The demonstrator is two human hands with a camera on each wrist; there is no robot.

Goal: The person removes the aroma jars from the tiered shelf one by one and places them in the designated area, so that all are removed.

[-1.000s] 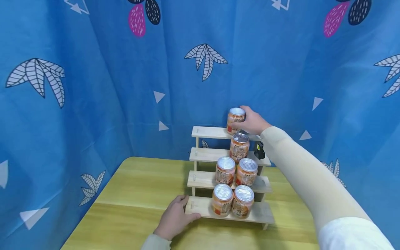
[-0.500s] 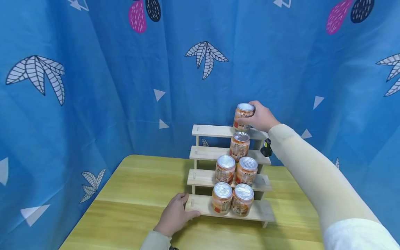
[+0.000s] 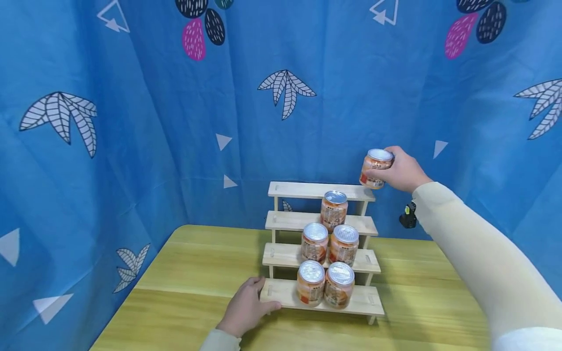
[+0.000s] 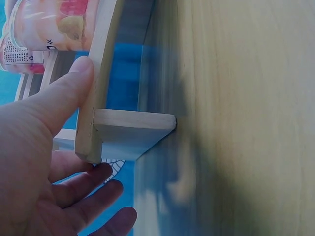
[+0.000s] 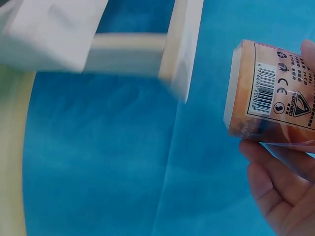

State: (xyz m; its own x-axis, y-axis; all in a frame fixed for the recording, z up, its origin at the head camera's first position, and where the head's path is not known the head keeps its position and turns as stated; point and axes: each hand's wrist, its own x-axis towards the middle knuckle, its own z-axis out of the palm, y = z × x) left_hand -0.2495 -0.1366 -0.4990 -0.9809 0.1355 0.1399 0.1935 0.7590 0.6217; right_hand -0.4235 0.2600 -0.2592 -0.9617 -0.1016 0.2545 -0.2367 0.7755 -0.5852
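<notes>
My right hand (image 3: pixel 405 171) grips an orange-labelled can (image 3: pixel 372 168) with a silver lid, held in the air just right of the top board's end. In the right wrist view the can (image 5: pixel 275 93) shows its barcode, with fingers beneath it. A stepped wooden shelf (image 3: pixel 283 291) stands on the table. My left hand (image 3: pixel 245 308) holds the left end of its lowest board; in the left wrist view the thumb lies along the board's edge (image 4: pixel 93 105), the fingers by its end. Similar cans stand on the shelf: two on the lowest board (image 3: pixel 311 287), two above (image 3: pixel 314 246), one higher (image 3: pixel 334 213).
The yellowish wooden table (image 3: pixel 193 273) extends to both sides of the shelf. A blue patterned curtain (image 3: pixel 246 151) hangs close behind and at the left. A small black device (image 3: pixel 408 217) sits below the right wrist.
My right hand has lifted the can off the top board and carried it right, past the board's end. The left hand stays at the shelf's lowest board.
</notes>
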